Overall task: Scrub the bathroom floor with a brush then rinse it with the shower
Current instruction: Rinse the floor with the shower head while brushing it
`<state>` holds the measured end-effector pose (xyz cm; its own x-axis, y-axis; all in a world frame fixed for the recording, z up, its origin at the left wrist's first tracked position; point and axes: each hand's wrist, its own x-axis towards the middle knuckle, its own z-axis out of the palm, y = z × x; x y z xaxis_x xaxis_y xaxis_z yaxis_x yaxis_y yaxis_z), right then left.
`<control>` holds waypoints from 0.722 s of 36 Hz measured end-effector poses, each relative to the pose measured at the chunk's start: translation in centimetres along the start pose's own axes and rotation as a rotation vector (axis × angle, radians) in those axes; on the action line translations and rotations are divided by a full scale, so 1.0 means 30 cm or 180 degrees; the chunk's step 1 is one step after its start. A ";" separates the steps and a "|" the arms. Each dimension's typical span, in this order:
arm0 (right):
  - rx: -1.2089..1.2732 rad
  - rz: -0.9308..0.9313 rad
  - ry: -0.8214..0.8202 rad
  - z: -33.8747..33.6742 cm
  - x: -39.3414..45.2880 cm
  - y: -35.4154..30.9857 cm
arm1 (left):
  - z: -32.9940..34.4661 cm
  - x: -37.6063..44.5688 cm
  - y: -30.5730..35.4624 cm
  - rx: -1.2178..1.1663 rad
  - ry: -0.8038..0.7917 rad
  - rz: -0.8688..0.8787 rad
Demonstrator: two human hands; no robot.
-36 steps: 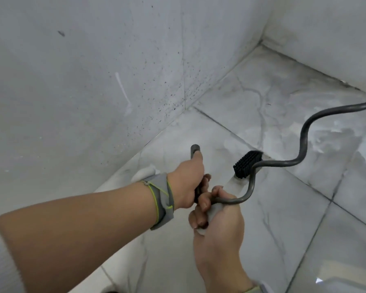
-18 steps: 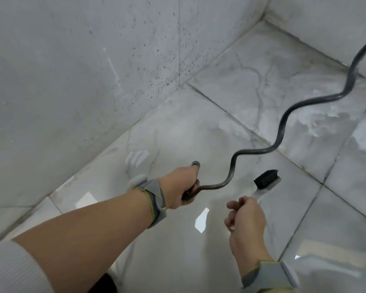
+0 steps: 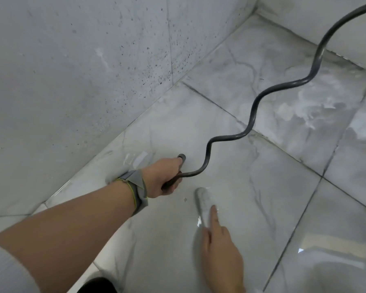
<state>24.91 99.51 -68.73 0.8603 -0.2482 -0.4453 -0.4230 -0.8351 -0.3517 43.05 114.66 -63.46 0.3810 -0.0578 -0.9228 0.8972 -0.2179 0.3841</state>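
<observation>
My left hand (image 3: pixel 167 178) grips the dark shower handle (image 3: pixel 181 157) low above the marble floor (image 3: pixel 230 208), its nozzle end pointing away from me. A dark wavy hose (image 3: pixel 253 115) runs from the handle up to the top right. My right hand (image 3: pixel 222 250) holds the grey brush (image 3: pixel 201 200) near the bottom centre. The brush lies back up on the tile with its bristles hidden underneath. My index finger is stretched along its back.
A grey wall (image 3: pixel 72 81) speckled with dark spots stands close on the left and meets the floor in a diagonal edge. Whitish foam (image 3: pixel 304 115) and water lie on the tiles at the right. Another wall closes the far corner at top right.
My hands have separated. The right hand has turned the brush bristles down and lowered it onto the tile. The left hand keeps the shower handle and has shifted left.
</observation>
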 end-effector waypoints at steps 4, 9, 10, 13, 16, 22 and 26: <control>-0.0716 -0.1297 -0.0455 0.107 -0.091 -0.082 | -0.025 -0.039 0.016 -0.0086 -0.0303 -0.0136; -0.1186 -0.2442 -0.0632 0.073 -0.009 -0.038 | -0.107 -0.065 -0.052 -0.0015 -0.0477 -0.0303; -0.1234 -0.2313 -0.0503 0.029 0.058 -0.013 | -0.128 -0.069 -0.072 0.0019 -0.0474 -0.0331; -0.0633 -0.1020 -0.0157 -0.141 0.330 0.059 | -0.184 -0.095 -0.136 -0.0005 -0.0476 -0.0411; -0.0020 0.0070 0.0431 -0.305 0.524 0.108 | -0.232 -0.113 -0.195 -0.0018 -0.0438 -0.0500; 0.0363 -0.0051 0.0363 -0.281 0.378 0.102 | -0.312 -0.079 -0.217 0.0283 -0.0394 -0.0629; 0.0387 -0.0295 0.0310 -0.144 0.114 0.082 | -0.301 -0.062 -0.162 0.1286 -0.0477 -0.0819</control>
<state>28.05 94.47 -67.56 0.9182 -0.2244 -0.3266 -0.3669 -0.7926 -0.4870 40.00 124.63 -63.33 0.0958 -0.0853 -0.9917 0.7884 -0.6017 0.1279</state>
